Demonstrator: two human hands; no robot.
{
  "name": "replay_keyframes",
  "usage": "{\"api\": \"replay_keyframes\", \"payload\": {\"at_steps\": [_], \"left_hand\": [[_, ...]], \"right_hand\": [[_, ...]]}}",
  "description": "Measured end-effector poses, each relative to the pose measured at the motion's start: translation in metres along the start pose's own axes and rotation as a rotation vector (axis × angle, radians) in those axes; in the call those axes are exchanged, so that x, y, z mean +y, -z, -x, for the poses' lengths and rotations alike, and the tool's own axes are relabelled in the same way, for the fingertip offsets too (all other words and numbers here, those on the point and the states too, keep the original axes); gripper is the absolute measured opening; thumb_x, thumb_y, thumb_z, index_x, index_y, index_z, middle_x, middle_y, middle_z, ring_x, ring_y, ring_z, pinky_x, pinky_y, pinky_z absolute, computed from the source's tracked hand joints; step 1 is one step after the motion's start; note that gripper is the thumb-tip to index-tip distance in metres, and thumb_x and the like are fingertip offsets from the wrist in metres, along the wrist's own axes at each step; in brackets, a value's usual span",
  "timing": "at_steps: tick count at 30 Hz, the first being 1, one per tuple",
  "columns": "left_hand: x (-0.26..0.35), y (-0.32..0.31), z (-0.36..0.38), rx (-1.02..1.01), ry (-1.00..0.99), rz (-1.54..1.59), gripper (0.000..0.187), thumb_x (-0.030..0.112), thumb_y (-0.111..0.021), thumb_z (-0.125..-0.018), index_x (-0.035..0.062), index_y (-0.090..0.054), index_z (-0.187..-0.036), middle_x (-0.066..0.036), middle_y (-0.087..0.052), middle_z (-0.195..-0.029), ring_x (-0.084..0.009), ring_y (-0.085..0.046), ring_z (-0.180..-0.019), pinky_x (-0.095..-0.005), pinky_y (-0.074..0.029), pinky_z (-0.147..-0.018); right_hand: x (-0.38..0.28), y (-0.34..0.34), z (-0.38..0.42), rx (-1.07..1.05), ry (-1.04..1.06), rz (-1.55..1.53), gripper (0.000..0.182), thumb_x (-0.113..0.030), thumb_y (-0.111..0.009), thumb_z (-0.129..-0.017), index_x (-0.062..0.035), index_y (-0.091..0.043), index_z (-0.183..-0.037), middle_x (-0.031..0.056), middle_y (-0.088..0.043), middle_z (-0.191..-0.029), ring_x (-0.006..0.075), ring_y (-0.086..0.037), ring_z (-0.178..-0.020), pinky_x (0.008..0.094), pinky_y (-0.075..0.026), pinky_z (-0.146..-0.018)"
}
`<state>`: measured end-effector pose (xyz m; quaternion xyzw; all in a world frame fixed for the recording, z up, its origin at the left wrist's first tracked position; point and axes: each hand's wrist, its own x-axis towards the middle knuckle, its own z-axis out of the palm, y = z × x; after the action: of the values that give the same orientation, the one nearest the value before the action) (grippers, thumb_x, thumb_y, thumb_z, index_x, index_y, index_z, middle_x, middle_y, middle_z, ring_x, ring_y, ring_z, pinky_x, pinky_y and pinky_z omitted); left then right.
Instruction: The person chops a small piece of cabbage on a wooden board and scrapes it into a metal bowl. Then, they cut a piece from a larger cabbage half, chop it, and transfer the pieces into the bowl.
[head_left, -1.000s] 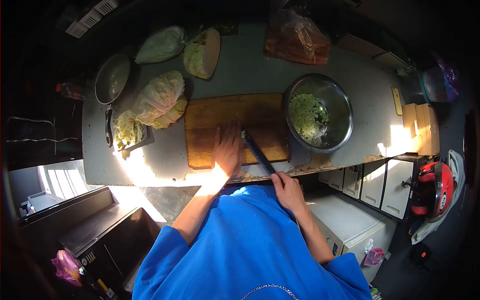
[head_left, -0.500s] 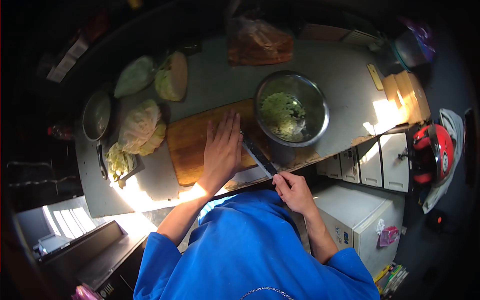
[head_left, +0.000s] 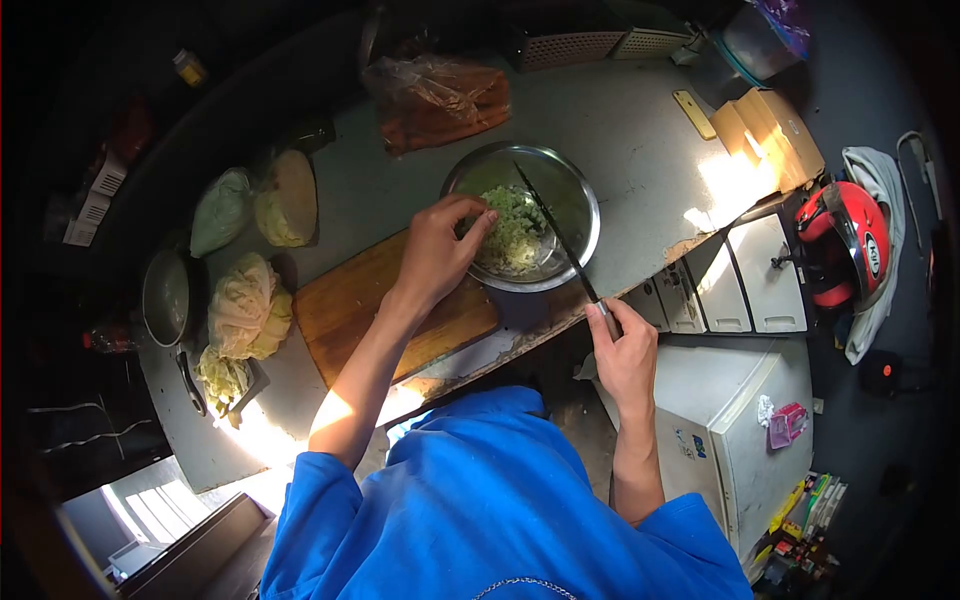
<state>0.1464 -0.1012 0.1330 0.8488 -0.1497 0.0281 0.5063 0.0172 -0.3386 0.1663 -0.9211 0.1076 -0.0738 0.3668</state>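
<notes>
My right hand (head_left: 626,350) is closed round the handle of a knife (head_left: 562,243). Its dark blade points away from me, crossing over the metal bowl (head_left: 592,190). Chopped cabbage (head_left: 515,225) lies inside that bowl. At the bowl's near left rim is my left hand (head_left: 440,240), fingers curled and thumb tip close to the forefinger; whether anything is pinched there I cannot make out. Below the left hand and forearm lies a wooden cutting board (head_left: 350,300), partly hidden by them.
Cut cabbage (head_left: 242,305), a wrapped cabbage piece (head_left: 287,200) and a frying pan (head_left: 168,295) stand on the left. Bagged carrots (head_left: 445,105) lie at the back of the table (head_left: 620,120). A cardboard box (head_left: 770,140) sits at the right, with a red helmet (head_left: 845,240) beyond.
My left hand has risen from flat on the board to the bowl's rim, its fingers now curled. The knife has swung from the board to above the bowl. The view has shifted.
</notes>
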Motion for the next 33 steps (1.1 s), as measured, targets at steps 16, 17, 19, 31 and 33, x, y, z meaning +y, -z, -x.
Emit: {"api": "replay_keyframes", "payload": {"at_steps": [16, 17, 19, 31, 33], "left_hand": [[-0.069, 0.061, 0.123, 0.423, 0.230, -0.205, 0.053, 0.032, -0.065, -0.098, -0.0008, -0.056, -0.138, -0.025, -0.056, -0.142, -0.0410, -0.054, -0.131, -0.0481, -0.044, -0.109], [-0.081, 0.060, 0.149, 0.420, 0.233, -0.210, 0.053, 0.032, -0.065, -0.098, -0.0008, -0.056, -0.138, -0.025, -0.056, -0.142, -0.0410, -0.054, -0.131, -0.0481, -0.044, -0.109], [-0.094, 0.056, 0.190, 0.248, 0.309, -0.637, 0.081, 0.048, -0.066, -0.094, -0.0019, -0.039, -0.152, -0.027, -0.038, -0.157, -0.0396, -0.036, -0.148, -0.0593, -0.025, -0.120], [-0.105, 0.028, 0.202, 0.097, 0.323, -0.682, 0.058, 0.041, -0.059, -0.101, 0.0049, -0.053, -0.147, -0.012, -0.049, -0.155, -0.0333, -0.035, -0.150, -0.0613, -0.016, -0.124], [-0.106, 0.024, 0.202, 0.105, 0.293, -0.660, 0.050, 0.034, -0.059, -0.102, 0.0056, -0.058, -0.142, -0.010, -0.053, -0.152, -0.0323, -0.039, -0.148, -0.0613, -0.018, -0.124]], "right_hand": [[0.002, -0.017, -0.005, -0.601, -0.288, -0.342, 0.031, -0.027, -0.070, -0.098, 0.0037, -0.073, -0.103, 0.0037, -0.066, -0.070, 0.0068, -0.056, -0.058, 0.0247, -0.043, -0.053], [0.007, -0.032, 0.001, -0.619, -0.237, -0.341, 0.032, -0.027, -0.071, -0.098, 0.0040, -0.073, -0.102, 0.0049, -0.067, -0.070, 0.0082, -0.057, -0.058, 0.0262, -0.044, -0.054], [0.010, -0.060, 0.014, -0.632, -0.191, -0.280, 0.033, -0.028, -0.071, -0.097, 0.0049, -0.072, -0.101, 0.0090, -0.067, -0.069, 0.0106, -0.060, -0.060, 0.0285, -0.046, -0.057], [0.027, -0.122, 0.058, -0.651, -0.107, -0.090, 0.038, -0.033, -0.064, -0.101, 0.0046, -0.071, -0.097, 0.0178, -0.066, -0.067, 0.0257, -0.065, -0.060, 0.0380, -0.050, -0.062], [0.026, -0.130, 0.063, -0.772, -0.109, -0.144, 0.039, -0.034, -0.063, -0.102, 0.0033, -0.071, -0.092, 0.0125, -0.065, -0.064, 0.0204, -0.063, -0.057, 0.0360, -0.048, -0.058]]}}
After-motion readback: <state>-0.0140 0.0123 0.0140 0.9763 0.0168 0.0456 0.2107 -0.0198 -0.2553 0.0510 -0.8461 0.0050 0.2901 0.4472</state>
